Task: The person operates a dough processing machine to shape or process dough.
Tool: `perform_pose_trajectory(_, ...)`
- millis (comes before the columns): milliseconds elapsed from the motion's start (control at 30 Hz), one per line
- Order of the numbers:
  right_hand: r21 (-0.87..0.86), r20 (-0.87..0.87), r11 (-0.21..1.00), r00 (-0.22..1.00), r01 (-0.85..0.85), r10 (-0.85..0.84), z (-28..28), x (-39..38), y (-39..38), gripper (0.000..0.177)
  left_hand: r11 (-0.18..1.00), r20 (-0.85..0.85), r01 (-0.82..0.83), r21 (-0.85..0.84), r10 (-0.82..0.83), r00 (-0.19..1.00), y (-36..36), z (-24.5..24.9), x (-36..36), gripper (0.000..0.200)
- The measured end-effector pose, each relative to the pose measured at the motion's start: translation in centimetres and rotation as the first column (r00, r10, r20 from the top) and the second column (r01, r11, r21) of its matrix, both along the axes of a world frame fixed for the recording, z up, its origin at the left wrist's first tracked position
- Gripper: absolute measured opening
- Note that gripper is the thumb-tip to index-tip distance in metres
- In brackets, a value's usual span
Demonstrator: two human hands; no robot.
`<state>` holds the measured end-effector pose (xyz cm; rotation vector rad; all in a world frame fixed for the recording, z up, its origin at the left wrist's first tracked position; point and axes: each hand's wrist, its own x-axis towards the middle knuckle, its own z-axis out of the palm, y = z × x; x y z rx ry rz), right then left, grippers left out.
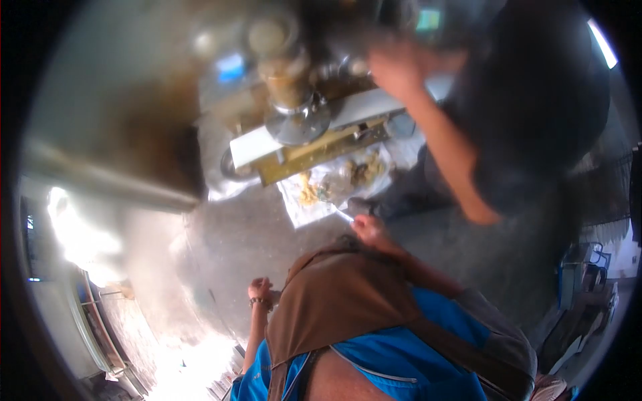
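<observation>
My right hand (370,230) is in front of my brown apron (341,287), closed around a thin, pale, blade-like tool (343,214). Its tip points away toward a white sheet (301,210) on the floor. Yellowish pieces (309,190) lie scattered over that sheet. My left hand (259,289) hangs low beside the apron, fingers curled in, with a bracelet (258,303) at its wrist. Nothing shows in its fingers.
A low bench with a white edge (251,148) carries a round metal dish (297,125) and blurred containers. At the right, a person in dark clothes (535,113) reaches an arm (445,134) over it. Equipment (582,281) stands far right; bright glare covers the lower left.
</observation>
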<state>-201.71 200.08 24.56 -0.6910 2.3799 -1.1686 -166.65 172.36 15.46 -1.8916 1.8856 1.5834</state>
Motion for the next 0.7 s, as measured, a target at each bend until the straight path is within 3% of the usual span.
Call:
perform_pose_trajectory(67, 0.098, 0.151, 0.995, 0.988, -0.035, 0.020, 1.1, -0.5, 0.2, 0.029, 0.999, 0.017, 0.031, -0.022, -0.031, 0.999, -0.2, -0.7, 0.2, 0.040)
perform_pose_trajectory(300, 0.001, 0.089, 0.997, 0.993, -0.072, 0.072, 0.9, -0.2, 0.8, 0.026, 0.999, 0.050, 0.037, -0.032, -0.035, 0.998, 0.7, -1.9, 0.9, 0.037)
perform_pose_trajectory(533, 0.179, 0.220, 0.974, 0.971, -0.137, 0.096, -0.6, 0.2, 0.8, 0.031, 0.995, 0.062, 0.082, -0.053, -0.079, 0.995, 1.9, -2.7, 1.6, 0.033)
perform_pose_trajectory(700, 0.201, 0.281, 0.968, 0.955, -0.151, 0.090, -1.1, 0.4, 1.1, 0.032, 0.995, 0.077, 0.067, -0.072, -0.061, 0.995, 1.5, -4.3, 2.5, 0.032)
